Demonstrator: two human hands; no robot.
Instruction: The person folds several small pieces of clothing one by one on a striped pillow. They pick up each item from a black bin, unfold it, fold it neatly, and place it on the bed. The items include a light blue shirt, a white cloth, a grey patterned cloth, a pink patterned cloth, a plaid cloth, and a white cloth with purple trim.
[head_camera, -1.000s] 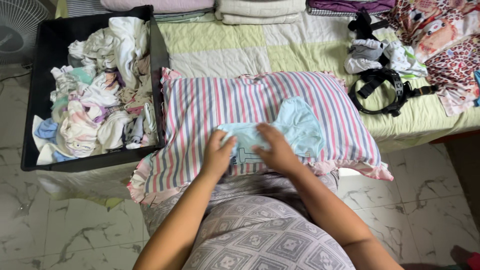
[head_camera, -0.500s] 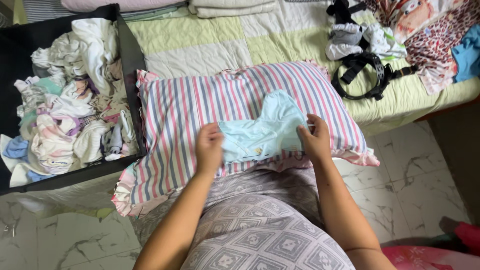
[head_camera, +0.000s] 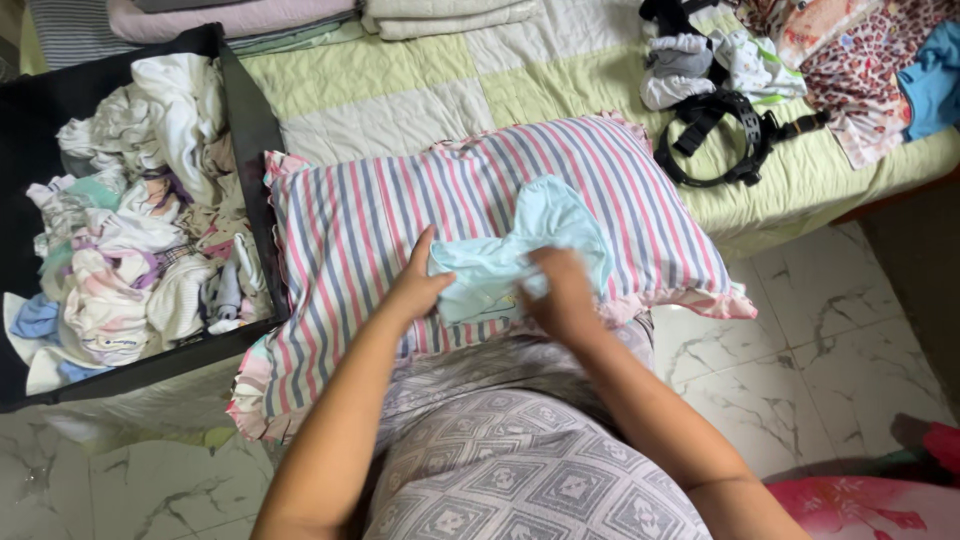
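A small light blue garment (head_camera: 530, 240) lies on a pink, blue and white striped pillow (head_camera: 370, 220) that rests across my lap. My left hand (head_camera: 420, 285) presses flat on the garment's left edge, fingers apart. My right hand (head_camera: 560, 295) grips the garment's near middle, with fabric bunched under its fingers. The garment's far part spreads toward the pillow's right side.
A black bin (head_camera: 250, 110) full of small pale clothes (head_camera: 130, 230) stands at the left. A green and white quilted bed (head_camera: 420, 80) lies behind the pillow, with folded linens (head_camera: 440, 15), black straps (head_camera: 730, 140), small garments (head_camera: 700, 70) and patterned cloth (head_camera: 880, 70). Marble floor (head_camera: 800, 340) is at the right.
My right hand has moved from the garment's right edge to its middle, folding fabric inward. My left hand has shifted slightly up along the left edge. The view has drifted a little.
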